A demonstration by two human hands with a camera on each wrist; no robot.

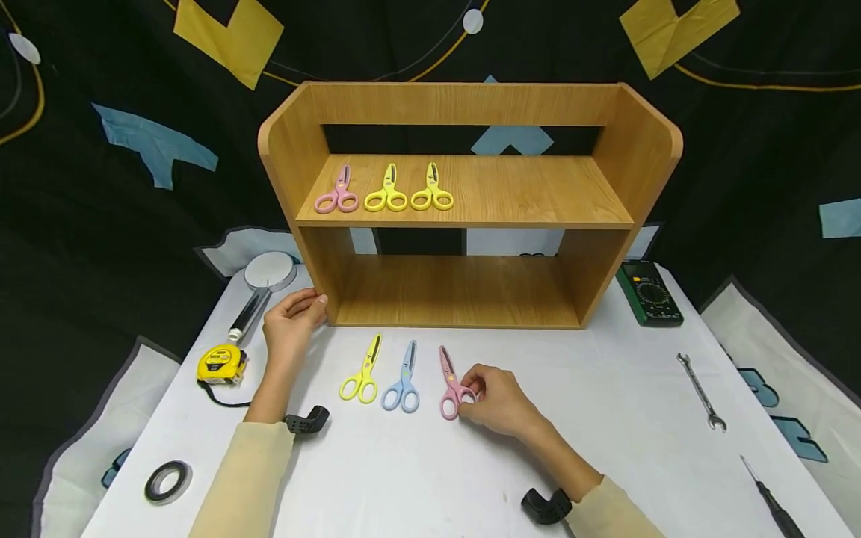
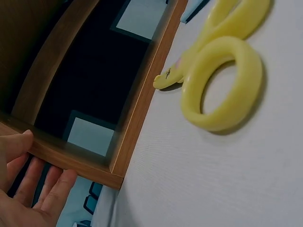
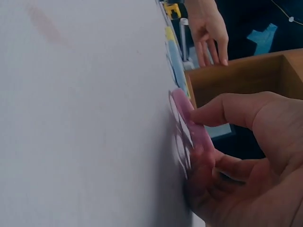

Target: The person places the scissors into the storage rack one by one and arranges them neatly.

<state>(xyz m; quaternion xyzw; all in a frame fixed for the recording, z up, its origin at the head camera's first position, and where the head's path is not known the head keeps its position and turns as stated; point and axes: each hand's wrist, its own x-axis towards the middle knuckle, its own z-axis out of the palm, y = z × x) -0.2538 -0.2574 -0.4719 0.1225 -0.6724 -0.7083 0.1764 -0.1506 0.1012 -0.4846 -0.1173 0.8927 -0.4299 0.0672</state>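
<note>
Three pairs of scissors lie in a row on the white table: yellow scissors [image 1: 363, 373], blue scissors [image 1: 402, 382] and pink scissors [image 1: 451, 388]. My right hand [image 1: 501, 400] pinches the pink scissors by the right handle loop; thumb and fingertips hold the pink handle [image 3: 201, 137] close over the tabletop. At the lower left corner of the wooden shelf [image 1: 457, 291], my left hand [image 1: 294, 321] grips the side panel [image 2: 71, 163], thumb on one face and fingers along the other. On the upper board stand pink scissors [image 1: 341, 190] and two yellow ones [image 1: 389, 190], handles toward me.
To the left lie a magnifying glass [image 1: 258, 295], a tape measure [image 1: 222, 365] and a roll of black tape [image 1: 156, 486]. On the right are a green multimeter [image 1: 649, 295], a wrench [image 1: 701, 392] and a screwdriver [image 1: 773, 504]. Dark cloth hangs behind the shelf.
</note>
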